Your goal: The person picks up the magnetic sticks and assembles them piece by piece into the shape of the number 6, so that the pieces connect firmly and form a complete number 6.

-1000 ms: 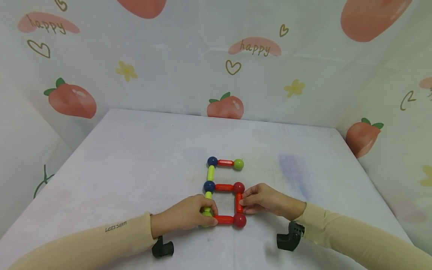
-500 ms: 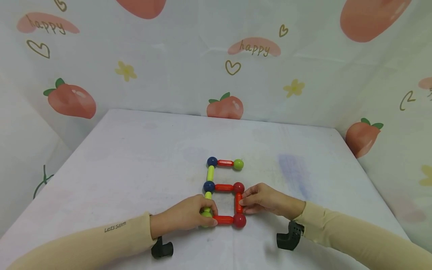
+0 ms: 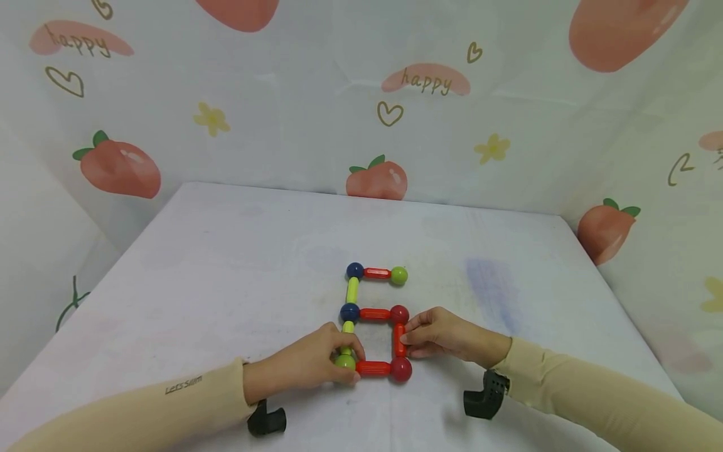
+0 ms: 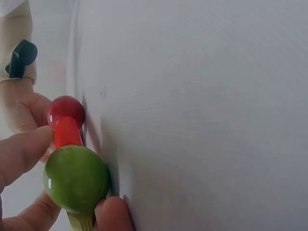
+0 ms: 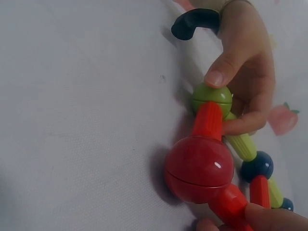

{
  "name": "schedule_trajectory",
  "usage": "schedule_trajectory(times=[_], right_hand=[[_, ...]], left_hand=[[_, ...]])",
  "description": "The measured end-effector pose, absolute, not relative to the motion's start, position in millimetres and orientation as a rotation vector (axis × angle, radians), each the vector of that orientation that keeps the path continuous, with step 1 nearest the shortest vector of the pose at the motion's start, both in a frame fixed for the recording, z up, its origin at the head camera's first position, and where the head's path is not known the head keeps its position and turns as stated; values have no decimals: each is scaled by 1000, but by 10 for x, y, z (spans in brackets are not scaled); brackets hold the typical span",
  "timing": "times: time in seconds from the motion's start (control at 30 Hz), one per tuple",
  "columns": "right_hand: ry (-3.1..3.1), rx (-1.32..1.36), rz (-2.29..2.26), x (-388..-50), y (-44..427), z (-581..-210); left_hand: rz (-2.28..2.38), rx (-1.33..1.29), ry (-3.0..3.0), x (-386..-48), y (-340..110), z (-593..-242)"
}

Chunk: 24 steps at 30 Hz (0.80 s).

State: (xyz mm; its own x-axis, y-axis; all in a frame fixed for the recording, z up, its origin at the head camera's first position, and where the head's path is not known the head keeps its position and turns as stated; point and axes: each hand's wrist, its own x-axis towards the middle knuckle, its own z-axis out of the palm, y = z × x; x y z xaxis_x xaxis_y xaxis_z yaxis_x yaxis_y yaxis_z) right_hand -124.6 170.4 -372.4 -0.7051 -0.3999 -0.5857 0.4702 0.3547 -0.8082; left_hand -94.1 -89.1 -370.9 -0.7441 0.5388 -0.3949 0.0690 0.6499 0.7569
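A figure of magnetic rods and balls lies flat on the table, its outline like a 6. My left hand [image 3: 322, 358] curls round the green ball [image 4: 77, 178] at the near left corner; the thumb touches it in the right wrist view. From this ball a red rod [image 3: 374, 368] runs to a red ball [image 5: 199, 168]. On the right side my right hand [image 3: 446, 336] pinches an upright-running red rod [image 3: 399, 340] between thumb and fingers. Two dark blue balls [image 3: 350, 312] join yellow-green rods [image 3: 353, 290] along the left side. Another green ball [image 3: 399, 275] ends the top arm.
The table [image 3: 254, 251] has a white cover with a faint purple smudge [image 3: 494, 292] at right. A white curtain [image 3: 305, 94] printed with peaches hangs behind it. Black wrist cameras [image 3: 487, 395] sit under both wrists.
My left hand shifts slightly left, and its thumb draws back, so more of the green ball shows. The right hand and the figure stay put.
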Motion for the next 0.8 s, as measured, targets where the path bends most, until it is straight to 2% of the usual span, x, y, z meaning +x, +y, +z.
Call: schedule_trajectory(times=[0.8], right_hand=[[1799,48,-1481,-1220,1767,-3705]], left_hand=[[1016,438,2275,-970,-989,-3615]])
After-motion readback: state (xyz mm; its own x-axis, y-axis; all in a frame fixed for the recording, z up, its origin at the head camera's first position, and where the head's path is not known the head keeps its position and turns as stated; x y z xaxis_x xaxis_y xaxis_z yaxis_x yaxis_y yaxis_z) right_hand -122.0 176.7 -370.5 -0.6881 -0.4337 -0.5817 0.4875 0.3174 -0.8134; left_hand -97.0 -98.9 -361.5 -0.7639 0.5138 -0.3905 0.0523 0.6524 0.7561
